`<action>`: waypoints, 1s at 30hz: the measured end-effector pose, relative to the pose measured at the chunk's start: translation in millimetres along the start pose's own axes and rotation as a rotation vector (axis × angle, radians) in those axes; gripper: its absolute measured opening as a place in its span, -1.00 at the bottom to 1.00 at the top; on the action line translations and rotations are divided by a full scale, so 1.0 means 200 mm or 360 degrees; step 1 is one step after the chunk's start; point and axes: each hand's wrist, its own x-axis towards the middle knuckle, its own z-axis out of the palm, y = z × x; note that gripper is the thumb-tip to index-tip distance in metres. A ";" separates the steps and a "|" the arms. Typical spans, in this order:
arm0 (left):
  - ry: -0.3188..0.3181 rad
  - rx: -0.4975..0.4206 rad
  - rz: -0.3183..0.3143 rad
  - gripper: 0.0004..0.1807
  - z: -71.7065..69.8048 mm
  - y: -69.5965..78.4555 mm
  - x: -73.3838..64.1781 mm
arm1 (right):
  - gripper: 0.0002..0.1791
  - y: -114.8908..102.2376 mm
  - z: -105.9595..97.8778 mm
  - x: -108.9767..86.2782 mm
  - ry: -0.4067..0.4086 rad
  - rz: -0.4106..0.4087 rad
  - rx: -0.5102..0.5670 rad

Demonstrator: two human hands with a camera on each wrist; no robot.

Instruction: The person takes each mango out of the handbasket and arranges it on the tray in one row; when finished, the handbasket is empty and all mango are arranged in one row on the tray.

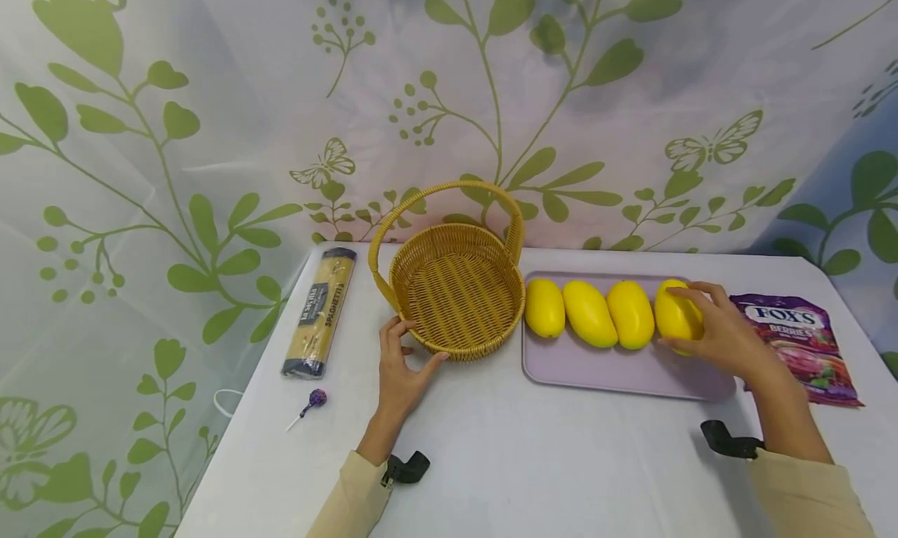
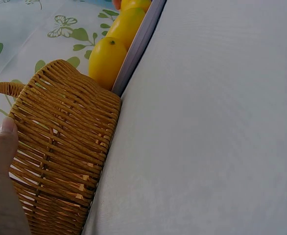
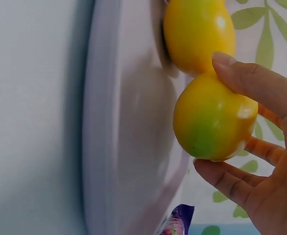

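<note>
My right hand (image 1: 726, 335) grips the rightmost yellow mango (image 1: 677, 313) between thumb and fingers, over the right part of a lilac tray (image 1: 589, 370). The right wrist view shows this mango's green-tinged end (image 3: 207, 127) facing the camera, with the thumb across its upper side. Three more mangoes lie in a row to its left, the nearest one (image 1: 631, 314) right beside it. At the near left of a round wicker basket (image 1: 459, 300), my left hand (image 1: 401, 378) holds its side, the thumb (image 2: 4, 139) at the rim. The basket stands upright, its tall handle raised.
A spaghetti pack (image 1: 320, 312) lies at the table's left, with a wrapped lollipop (image 1: 316, 398) nearer the front. To the right of the tray is a purple Fox's candy bag (image 1: 800, 347). Behind the table hangs a leaf-patterned curtain (image 1: 266, 93).
</note>
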 end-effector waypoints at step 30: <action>0.0006 0.0016 0.0019 -0.19 0.00 -0.01 0.00 | 0.04 0.02 0.03 -0.01 -0.0075 -0.0047 -0.0028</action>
